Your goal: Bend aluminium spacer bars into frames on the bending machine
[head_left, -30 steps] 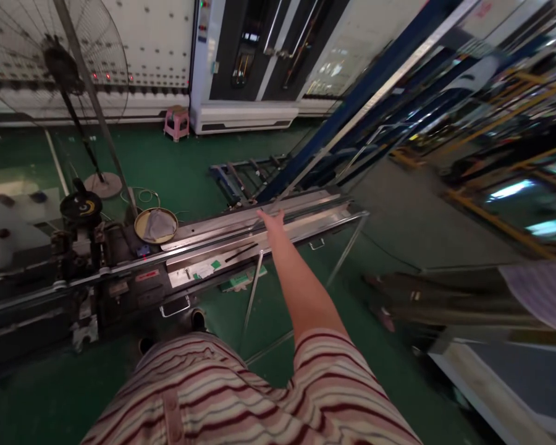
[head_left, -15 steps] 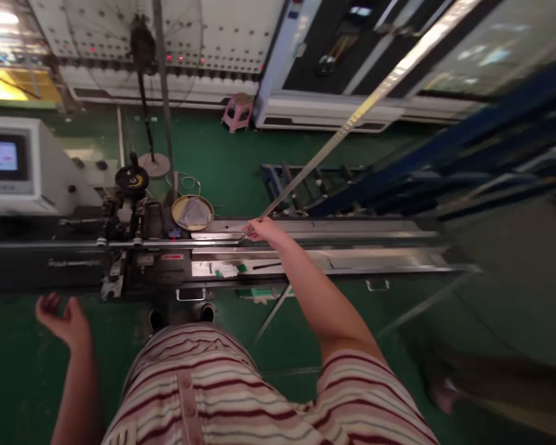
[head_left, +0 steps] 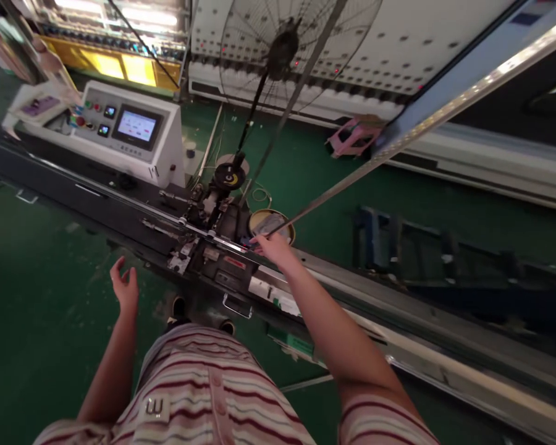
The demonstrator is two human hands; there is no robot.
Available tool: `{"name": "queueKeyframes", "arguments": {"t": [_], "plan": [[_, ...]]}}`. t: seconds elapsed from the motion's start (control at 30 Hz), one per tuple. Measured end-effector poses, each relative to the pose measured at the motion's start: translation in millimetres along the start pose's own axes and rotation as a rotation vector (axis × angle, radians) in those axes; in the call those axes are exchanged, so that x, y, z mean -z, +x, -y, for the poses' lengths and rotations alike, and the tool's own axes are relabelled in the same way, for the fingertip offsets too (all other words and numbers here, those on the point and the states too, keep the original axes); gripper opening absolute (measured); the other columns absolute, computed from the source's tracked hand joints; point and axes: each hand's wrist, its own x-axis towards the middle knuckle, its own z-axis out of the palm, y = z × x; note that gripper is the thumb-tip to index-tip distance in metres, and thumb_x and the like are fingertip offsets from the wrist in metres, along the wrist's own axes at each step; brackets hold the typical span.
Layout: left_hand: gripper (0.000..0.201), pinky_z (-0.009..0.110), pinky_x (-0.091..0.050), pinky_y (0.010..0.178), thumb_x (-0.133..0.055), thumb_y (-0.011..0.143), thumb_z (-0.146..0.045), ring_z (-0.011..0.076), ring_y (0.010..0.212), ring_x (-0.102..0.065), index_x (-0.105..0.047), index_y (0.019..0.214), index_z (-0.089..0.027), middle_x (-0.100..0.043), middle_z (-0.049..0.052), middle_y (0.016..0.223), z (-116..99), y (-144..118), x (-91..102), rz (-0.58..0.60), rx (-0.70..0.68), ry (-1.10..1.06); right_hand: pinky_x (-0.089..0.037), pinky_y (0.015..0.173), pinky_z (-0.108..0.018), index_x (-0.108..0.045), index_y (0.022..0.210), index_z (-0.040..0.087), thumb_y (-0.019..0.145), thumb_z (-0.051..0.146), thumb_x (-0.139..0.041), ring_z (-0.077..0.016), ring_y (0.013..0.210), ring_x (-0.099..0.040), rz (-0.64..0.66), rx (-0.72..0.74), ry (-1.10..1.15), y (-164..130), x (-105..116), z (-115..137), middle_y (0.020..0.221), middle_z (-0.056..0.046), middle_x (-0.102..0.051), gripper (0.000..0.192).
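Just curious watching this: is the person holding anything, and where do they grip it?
The right hand grips a long metal strip at its near end, by the machine. The left hand is open, holding nothing.

bench: long metal machine bed [head_left: 426, 337], runs diagonally across green floor [head_left: 41, 321]
landmark: feed head [head_left: 213, 232], mounted mid-bench
dish: round, cloth inside [head_left: 271, 224], just right of feed head
labels: white/green stickers [head_left: 273, 290], below-right of feed head
console: control panel with screen [head_left: 130, 133], left of feed head

No legible text; control panel screen [head_left: 136, 126] too blurred
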Motion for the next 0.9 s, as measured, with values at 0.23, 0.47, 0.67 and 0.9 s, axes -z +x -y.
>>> {"name": "queueKeyframes", "arguments": {"t": [0.23,0.47,0.67,0.9], "plan": [[0.045,0.043,-0.053,0.098,-0.068,0.085,-0.032,0.025,0.122,-0.057,-0.061,0.129,-0.025,-0.057,0.011,0.131,59,78,76.1,-0.076,0.055,0.059,-0.055,0.078,-0.026,-0.079,0.098,0.016,0.088,0.028,-0.048,-0.0149,0.069,-0.069,0.034,0.103,-0.065,37,-122,116,0.072,-0.004,-0.072,0.034],[0.041,0.043,-0.053,0.098,-0.066,0.086,-0.031,0.025,0.123,-0.056,-0.062,0.127,-0.025,-0.057,0.011,0.13,95,177,117.1,-0.014,-0.004,0.103,-0.056,0.078,-0.026,-0.079,0.096,0.015,0.088,0.026,-0.051,-0.0139,0.065,-0.068,0.059,0.084,0.04,79,-234,234,0.069,-0.004,-0.07,0.031],[0.048,0.046,-0.044,0.111,-0.069,0.084,-0.031,0.0254,0.132,-0.051,-0.058,0.13,-0.024,-0.053,0.013,0.137,85,265,73.4,0.115,0.014,-0.097,-0.057,0.068,-0.024,-0.077,0.097,0.014,0.085,0.022,-0.052,-0.0138,0.061,-0.067,0.094,0.054,0.313,88,-286,301,0.063,-0.001,-0.066,0.029],[0.082,0.046,-0.039,0.115,-0.074,0.08,-0.029,0.0242,0.136,-0.051,-0.031,0.15,-0.028,-0.047,0.016,0.15,-1,304,-32.9,0.313,0.395,-0.495,-0.055,0.058,-0.02,-0.074,0.088,0.01,0.084,0.021,-0.051,-0.0149,0.064,-0.069,0.154,0.049,0.6,36,-186,286,0.067,-0.006,-0.07,0.026]]}}
